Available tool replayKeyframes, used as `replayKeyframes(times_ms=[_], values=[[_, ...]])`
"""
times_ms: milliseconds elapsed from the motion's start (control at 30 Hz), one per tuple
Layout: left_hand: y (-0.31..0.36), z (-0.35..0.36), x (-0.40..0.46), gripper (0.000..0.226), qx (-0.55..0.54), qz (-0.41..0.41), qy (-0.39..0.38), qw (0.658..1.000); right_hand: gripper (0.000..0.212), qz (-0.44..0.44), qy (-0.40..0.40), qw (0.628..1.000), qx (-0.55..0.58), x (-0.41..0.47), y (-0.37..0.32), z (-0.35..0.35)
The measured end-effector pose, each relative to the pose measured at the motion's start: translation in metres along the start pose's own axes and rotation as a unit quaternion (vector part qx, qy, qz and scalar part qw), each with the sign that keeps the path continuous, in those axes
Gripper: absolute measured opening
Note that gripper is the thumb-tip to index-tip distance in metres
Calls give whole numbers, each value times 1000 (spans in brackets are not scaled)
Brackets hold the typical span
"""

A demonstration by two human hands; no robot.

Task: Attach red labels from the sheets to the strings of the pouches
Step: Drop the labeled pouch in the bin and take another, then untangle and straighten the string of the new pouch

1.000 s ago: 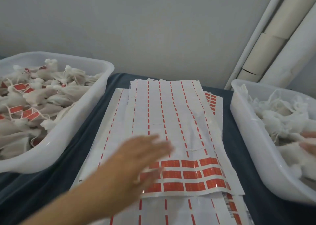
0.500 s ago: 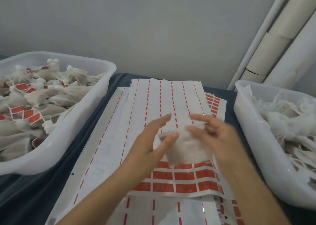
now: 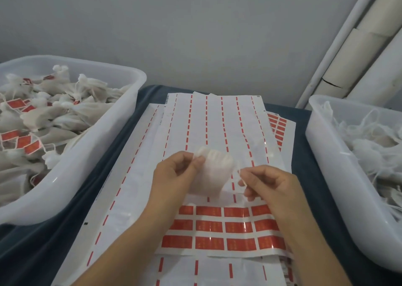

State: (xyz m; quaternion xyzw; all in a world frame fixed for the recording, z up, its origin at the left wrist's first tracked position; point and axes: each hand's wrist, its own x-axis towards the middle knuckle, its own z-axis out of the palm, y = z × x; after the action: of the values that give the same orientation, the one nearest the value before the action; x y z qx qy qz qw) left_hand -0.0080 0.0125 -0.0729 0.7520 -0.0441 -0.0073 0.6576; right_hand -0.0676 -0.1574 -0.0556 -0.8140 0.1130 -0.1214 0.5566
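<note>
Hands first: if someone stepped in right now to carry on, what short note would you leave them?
Left hand pinches the gathered top of a white pouch, held above the label sheets.
Right hand pinches what looks like the pouch's string.
Left bin: pouches already carrying red labels.
Right bin: pouches with no labels visible.
Unused red labels sit in rows at the top sheet's near end, below the hands.
Left to do: peel a label, attach it to this string, put the pouch in the left bin, repeat.
</note>
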Motion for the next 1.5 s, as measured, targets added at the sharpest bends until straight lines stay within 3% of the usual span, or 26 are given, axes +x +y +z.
replayKeyframes(times_ms=[167,300,467,600,700,767,833,967,1067,1167,1233,1367,1433,1500], values=[[-1,1,-2,13,-4,16,1,1000,24,-11,55,998,6,1,-2,2],[-2,3,-3,8,6,41,-7,999,38,-14,42,999,-11,2,-3,7],[-2,3,-3,8,11,47,-10,999,18,-23,44,998,-49,0,-1,5],[0,3,-5,16,12,45,-1,999,22,-36,52,997,-37,0,0,5],[5,5,-8,35,100,162,-35,981,21,-62,20,997,-42,-2,-1,9],[3,7,-8,39,193,310,-36,930,15,-106,-8,992,-63,-4,-3,13],[-1,9,-7,30,240,400,-20,884,10,-143,-20,986,-82,-6,-4,16],[-5,7,-6,23,240,424,-8,873,9,-143,-29,986,-76,-9,-8,16],[-5,4,-3,24,250,434,14,866,19,-69,-62,996,10,-12,-12,11],[-1,1,3,26,246,410,50,877,18,23,-91,962,258,-14,-14,4],[2,2,3,22,236,379,49,893,17,53,-91,933,345,-13,-15,6],[6,4,-12,6,172,279,7,945,17,49,-88,941,324,-11,-17,11],[7,2,-18,28,82,205,-36,975,16,35,-93,946,308,-11,-18,7],[13,2,-17,59,0,45,-157,987,15,23,-115,954,275,-14,-20,5]])
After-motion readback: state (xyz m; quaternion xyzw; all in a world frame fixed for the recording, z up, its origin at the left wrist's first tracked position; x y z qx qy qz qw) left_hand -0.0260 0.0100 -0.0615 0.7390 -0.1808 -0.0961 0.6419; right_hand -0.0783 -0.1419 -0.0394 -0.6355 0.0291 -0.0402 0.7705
